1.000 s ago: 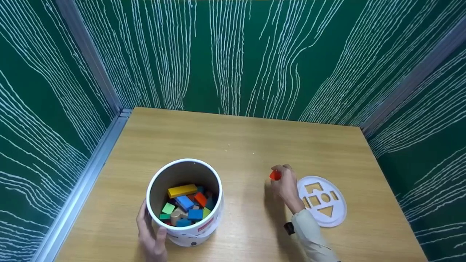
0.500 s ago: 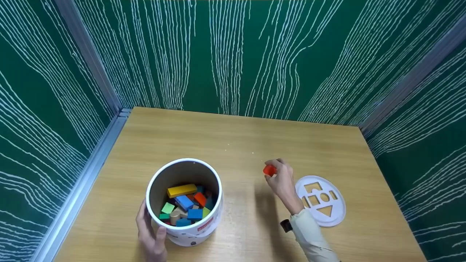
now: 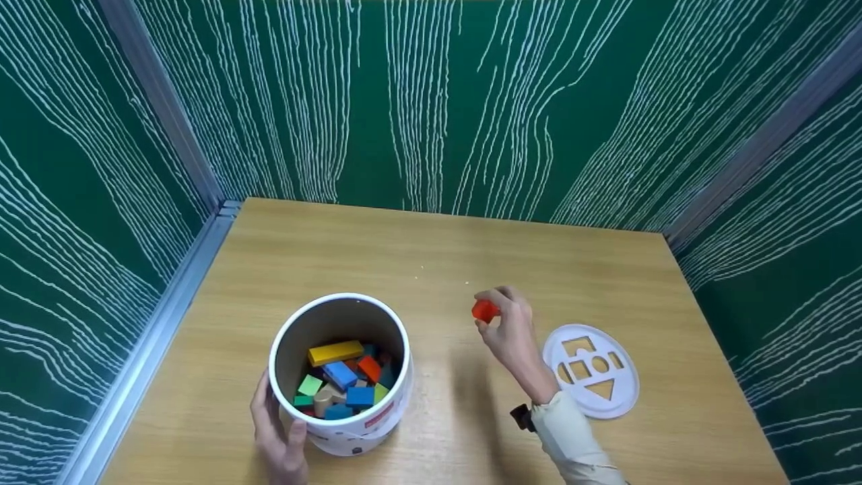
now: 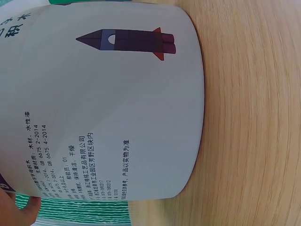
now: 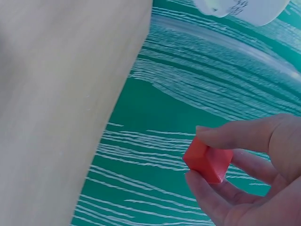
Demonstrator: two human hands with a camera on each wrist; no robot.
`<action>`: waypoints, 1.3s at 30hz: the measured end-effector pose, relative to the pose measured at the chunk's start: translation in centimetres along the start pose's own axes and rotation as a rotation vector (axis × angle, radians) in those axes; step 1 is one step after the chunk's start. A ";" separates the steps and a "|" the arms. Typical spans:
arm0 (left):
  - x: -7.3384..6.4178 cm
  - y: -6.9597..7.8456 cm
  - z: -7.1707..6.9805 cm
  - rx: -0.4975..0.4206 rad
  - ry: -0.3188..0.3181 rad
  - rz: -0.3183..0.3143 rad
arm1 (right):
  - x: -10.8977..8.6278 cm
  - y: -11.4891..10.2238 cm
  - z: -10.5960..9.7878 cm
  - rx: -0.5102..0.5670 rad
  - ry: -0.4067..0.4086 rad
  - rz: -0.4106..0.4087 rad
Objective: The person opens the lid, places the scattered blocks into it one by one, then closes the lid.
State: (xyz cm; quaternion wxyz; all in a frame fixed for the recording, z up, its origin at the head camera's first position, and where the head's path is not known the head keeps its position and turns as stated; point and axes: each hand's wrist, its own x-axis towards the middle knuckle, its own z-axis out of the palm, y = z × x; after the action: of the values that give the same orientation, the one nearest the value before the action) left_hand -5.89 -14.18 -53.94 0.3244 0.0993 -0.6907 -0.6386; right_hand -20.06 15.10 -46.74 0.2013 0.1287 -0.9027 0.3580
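Note:
A red block (image 3: 484, 310) is pinched between the thumb and fingers of my right hand (image 3: 510, 330), raised above the table right of the bucket. In the right wrist view the block (image 5: 207, 160) shows several flat faces, with the fingertips on its sides. My left hand (image 3: 279, 438) holds the white bucket (image 3: 397, 411) at its near left side, thumb in front and fingers along the wall. The bucket stands upright. Inside lie several coloured blocks, among them a long yellow block (image 3: 335, 353), a blue block (image 3: 340, 375) and a light green block (image 3: 310, 385).
A round white lid (image 3: 630, 391) with shaped cut-outs lies flat on the wooden table (image 3: 323, 242), right of my right forearm. Green walls (image 3: 417, 101) with white lines enclose the table at the back and both sides. Small white specks (image 3: 421, 268) dot the tabletop.
My right hand has moved left with the red block, away from the lid and towards the bucket. The left hand and the bucket have stayed in place.

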 end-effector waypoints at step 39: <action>0.0 0.2 -0.1 0.028 -0.009 -0.004 | -0.6 -11.1 0.3 0.071 -0.217 -0.245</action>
State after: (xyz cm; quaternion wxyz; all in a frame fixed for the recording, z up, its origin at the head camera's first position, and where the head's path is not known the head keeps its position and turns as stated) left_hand -5.73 -14.21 -53.73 0.3185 0.1023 -0.7007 -0.6302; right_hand -15.41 7.04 -40.60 0.1399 0.2826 -0.8835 0.3464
